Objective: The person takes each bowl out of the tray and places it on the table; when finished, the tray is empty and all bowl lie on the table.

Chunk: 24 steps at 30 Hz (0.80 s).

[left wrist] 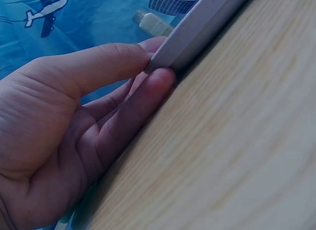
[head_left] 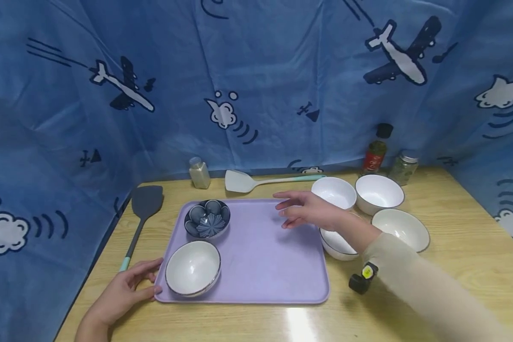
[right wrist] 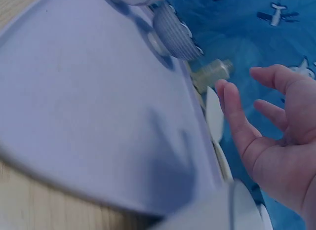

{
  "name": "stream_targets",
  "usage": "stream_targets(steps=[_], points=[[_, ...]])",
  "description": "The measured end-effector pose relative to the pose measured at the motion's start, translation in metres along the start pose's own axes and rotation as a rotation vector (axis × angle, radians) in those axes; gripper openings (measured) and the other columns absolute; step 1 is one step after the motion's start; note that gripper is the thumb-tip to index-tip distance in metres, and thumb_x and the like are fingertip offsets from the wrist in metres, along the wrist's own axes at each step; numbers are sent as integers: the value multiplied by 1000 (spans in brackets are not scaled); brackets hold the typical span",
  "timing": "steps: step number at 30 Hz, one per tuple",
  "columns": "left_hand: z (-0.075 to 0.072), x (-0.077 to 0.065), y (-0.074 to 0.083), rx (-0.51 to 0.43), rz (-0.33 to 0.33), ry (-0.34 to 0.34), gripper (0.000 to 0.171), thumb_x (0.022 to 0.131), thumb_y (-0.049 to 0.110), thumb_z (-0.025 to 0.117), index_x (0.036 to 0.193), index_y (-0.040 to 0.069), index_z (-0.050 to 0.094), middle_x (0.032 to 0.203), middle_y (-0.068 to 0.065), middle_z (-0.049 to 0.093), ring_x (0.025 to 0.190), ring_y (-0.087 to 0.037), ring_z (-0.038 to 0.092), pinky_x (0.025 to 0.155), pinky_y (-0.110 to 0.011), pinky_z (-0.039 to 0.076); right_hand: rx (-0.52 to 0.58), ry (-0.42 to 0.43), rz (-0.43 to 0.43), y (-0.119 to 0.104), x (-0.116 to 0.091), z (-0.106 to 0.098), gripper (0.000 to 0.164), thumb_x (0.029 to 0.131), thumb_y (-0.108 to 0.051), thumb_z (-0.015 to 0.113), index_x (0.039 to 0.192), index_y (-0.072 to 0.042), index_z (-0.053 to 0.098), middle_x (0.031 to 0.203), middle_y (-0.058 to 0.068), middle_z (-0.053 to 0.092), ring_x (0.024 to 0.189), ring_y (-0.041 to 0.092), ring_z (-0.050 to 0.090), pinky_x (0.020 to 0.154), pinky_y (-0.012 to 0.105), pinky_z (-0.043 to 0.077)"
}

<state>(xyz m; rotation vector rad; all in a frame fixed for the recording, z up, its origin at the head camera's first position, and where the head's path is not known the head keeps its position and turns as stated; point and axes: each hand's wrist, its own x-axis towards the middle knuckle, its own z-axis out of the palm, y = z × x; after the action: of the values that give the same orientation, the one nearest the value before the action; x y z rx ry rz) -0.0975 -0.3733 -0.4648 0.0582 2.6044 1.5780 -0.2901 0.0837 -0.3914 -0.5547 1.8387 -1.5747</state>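
My left hand (head_left: pixel 124 290) pinches the left front corner of a lilac tray (head_left: pixel 273 275). In the left wrist view the thumb (left wrist: pixel 118 62) lies on the tray's rim, and a fingertip (left wrist: pixel 160 79) sits against its lower edge. Over the right part of the tray hovers my right hand (head_left: pixel 308 209), holding nothing, its fingers spread and slightly bent. On the tray's left side stand a dark blue petal-patterned bowl (head_left: pixel 211 225) and, in front of it, a white bowl (head_left: pixel 192 268) with a dark rim. The right forearm partly hides a white bowl (head_left: pixel 339 242) beside the tray.
More white bowls, including one at the back (head_left: pixel 378 192) and one at the right (head_left: pixel 402 230), stand right of the tray. Behind are a white spatula (head_left: pixel 241 181), a shaker jar (head_left: pixel 199 173), a sauce bottle (head_left: pixel 374 154) and a glass jar (head_left: pixel 403 168). A dark spatula (head_left: pixel 147 202) lies left.
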Motion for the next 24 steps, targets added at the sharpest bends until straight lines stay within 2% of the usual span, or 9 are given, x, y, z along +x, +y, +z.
stream_targets(steps=[8, 17, 24], points=[[-4, -4, -3, 69, 7, 23, 65, 84, 23, 81, 142, 7, 55, 134, -12, 56, 108, 2, 56, 94, -2, 38, 18, -9, 20, 7, 36, 33, 62, 95, -7, 62, 152, -6, 39, 143, 30, 46, 91, 26, 71, 89, 44, 58], [-4, -2, -1, 57, -36, 22, 68, 84, 27, 81, 143, 8, 54, 134, -11, 55, 108, 2, 55, 93, -2, 39, 91, 21, 34, 10, 70, 57, 62, 95, -4, 61, 153, -3, 37, 140, 29, 51, 86, 24, 70, 86, 41, 59], [-1, 0, 1, 41, -51, 21, 69, 83, 26, 81, 143, 8, 54, 135, -12, 54, 108, 1, 56, 93, -3, 39, 168, 18, 57, 10, 85, 80, 63, 95, -3, 63, 153, -7, 38, 136, 26, 52, 84, 24, 69, 86, 41, 60]])
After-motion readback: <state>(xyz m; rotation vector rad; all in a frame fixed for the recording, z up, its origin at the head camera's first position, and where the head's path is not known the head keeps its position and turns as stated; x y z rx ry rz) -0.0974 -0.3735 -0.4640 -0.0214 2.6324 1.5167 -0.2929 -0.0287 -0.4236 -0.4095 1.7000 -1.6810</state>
